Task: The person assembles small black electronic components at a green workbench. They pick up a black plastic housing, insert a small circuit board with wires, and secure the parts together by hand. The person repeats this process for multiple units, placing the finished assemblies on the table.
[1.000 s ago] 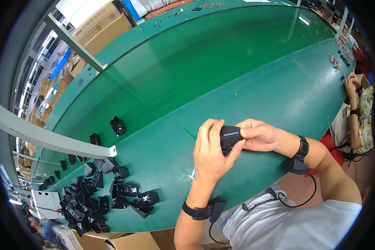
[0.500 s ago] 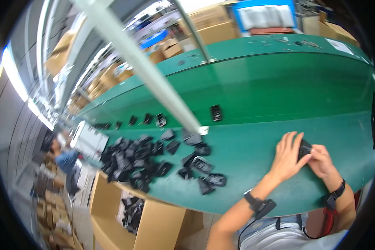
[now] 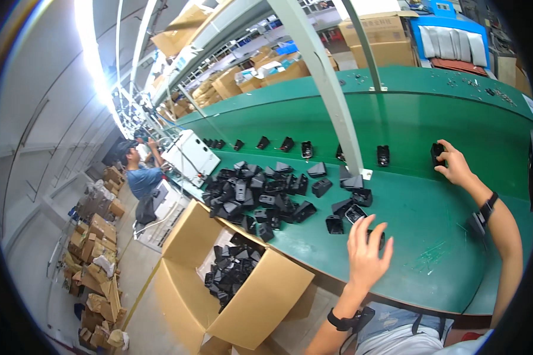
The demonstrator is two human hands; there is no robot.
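Observation:
My right hand point(image 3: 454, 165) has its thumb and fingers around a small black plastic housing point(image 3: 437, 155), at the green strip along the back of the bench. My left hand point(image 3: 367, 251) hovers at the near side of the bench with fingers curved and apart. Partly hidden behind those fingers is another black housing point(image 3: 380, 239); I see no grip on it. Just beyond lie several loose housings point(image 3: 335, 223), and a large heap of black housings point(image 3: 257, 195) spreads to the left.
Black housings stand in a spaced row on the green strip point(image 3: 408, 127). A slanting pale post point(image 3: 331, 89) rises from the bench. An open cardboard box point(image 3: 266, 302) of black parts stands at the near edge. Two people are at the far left, near a white machine point(image 3: 190, 155).
My hands have parted: the right went away from me to the back strip with the housing, the left moved left toward the loose housings. My view has swung left.

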